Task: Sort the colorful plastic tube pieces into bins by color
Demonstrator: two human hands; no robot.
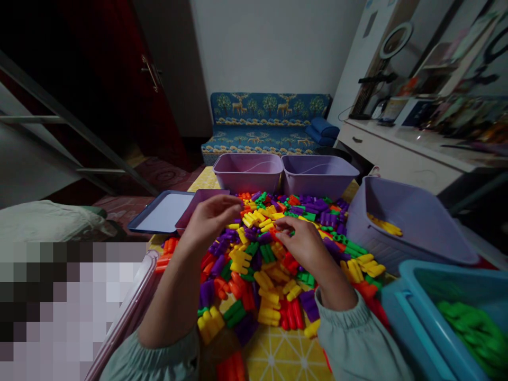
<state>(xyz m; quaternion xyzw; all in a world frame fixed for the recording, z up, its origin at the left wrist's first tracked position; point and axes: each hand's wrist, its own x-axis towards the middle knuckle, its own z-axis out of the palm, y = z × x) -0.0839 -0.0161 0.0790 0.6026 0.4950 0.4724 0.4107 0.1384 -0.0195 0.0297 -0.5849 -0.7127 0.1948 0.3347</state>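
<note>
Many finger-shaped plastic building blocks (pixel 240 260) in yellow, red, green, purple and orange lie heaped on the table. Above the left part of the heap is my left hand (pixel 212 216), its fingers stretched to the right and thumb apart, with nothing visible in it. My right hand (pixel 301 241) is low over the middle of the pile, fingers curled towards the left. A small red block (pixel 273 232) shows between its thumb and fingertips, partly hidden by them.
Two purple bins (pixel 248 182) (pixel 317 182) stand at the back. On the right are a larger purple bin (pixel 397 248) with yellow pieces and a blue tub (pixel 413 312) with green pieces. A whiteboard-like tray (pixel 161 211) and a pink bin (pixel 130 301) lie left. Yellow patterned cloth (pixel 288 354) covers the table.
</note>
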